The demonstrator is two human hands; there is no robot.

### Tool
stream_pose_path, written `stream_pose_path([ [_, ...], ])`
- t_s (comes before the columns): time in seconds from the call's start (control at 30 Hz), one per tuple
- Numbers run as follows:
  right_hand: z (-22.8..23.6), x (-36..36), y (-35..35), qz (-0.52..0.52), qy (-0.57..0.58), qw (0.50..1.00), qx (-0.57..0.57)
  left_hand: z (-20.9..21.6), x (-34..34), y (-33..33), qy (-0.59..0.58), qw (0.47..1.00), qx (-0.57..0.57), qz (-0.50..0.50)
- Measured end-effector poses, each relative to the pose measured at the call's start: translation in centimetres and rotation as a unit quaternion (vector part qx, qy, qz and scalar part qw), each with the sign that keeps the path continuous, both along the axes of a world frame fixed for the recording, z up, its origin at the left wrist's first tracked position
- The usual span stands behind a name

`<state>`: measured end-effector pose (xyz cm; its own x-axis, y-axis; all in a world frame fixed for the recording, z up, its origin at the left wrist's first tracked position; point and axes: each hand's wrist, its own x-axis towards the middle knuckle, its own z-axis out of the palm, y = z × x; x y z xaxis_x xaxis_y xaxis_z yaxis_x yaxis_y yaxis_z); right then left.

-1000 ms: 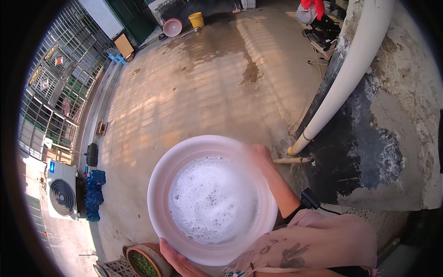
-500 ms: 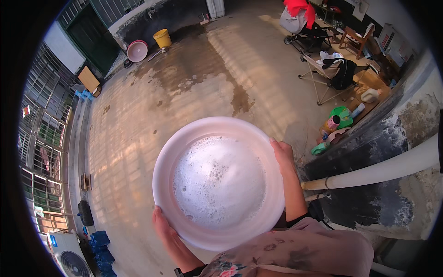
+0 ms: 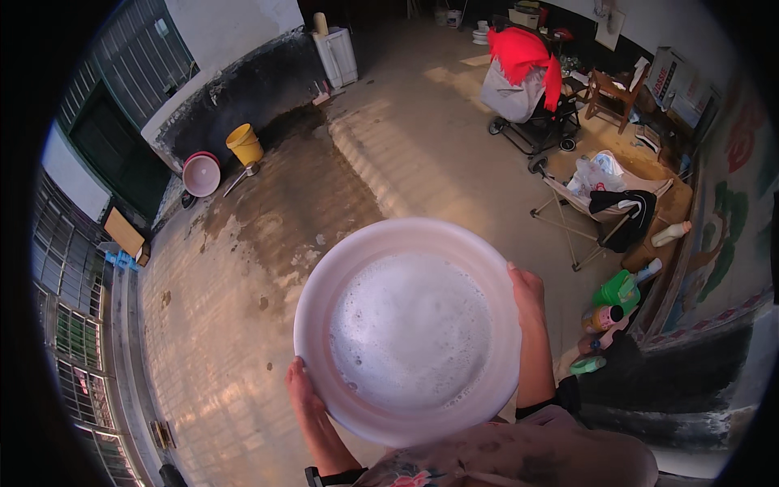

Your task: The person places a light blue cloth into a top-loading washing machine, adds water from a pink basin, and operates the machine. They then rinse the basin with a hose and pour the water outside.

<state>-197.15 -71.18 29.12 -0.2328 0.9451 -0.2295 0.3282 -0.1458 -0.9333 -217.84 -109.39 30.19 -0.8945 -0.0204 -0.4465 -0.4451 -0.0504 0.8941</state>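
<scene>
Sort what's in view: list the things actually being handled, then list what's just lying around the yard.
In hand:
- white basin of foamy water
- left hand on its near-left rim
- right hand on its right rim

Lying about:
- yellow bucket
- pink basin
- stroller draped with red cloth
- green bottles by the wall

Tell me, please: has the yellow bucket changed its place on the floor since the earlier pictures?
No. The yellow bucket still stands beside the pink basin at the dark wall. Only the view has turned, carrying them lower in the picture.
</scene>
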Motion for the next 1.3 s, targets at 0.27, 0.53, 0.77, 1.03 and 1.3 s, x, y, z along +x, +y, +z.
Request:
stream_pose_path([
  [0.27, -0.7, -13.8, 18.9, -0.094, 0.029, 0.995, 0.023, -2.0, -22.3, 23.9, 0.019, 0.992, 0.049, -0.117],
  [0.53, 1.9, -29.3, 38.9, -0.102, 0.055, 0.993, 0.039, -0.1, -38.0, 45.1, 0.009, 0.994, 0.006, -0.107],
  [0.77, 5.6, -44.2, 58.0, -0.095, 0.020, 0.994, 0.049, 3.6, -50.1, 62.2, -0.019, 0.997, 0.005, -0.077],
  [1.03, 9.8, -58.5, 75.3, -0.124, 0.022, 0.991, 0.040, 4.1, -69.5, 81.6, -0.034, 0.983, 0.041, -0.174],
  [1.3, 10.3, -74.4, 90.9, -0.153, 0.076, 0.984, -0.054, 5.6, -85.7, 98.2, -0.038, 0.986, 0.031, -0.161],
])
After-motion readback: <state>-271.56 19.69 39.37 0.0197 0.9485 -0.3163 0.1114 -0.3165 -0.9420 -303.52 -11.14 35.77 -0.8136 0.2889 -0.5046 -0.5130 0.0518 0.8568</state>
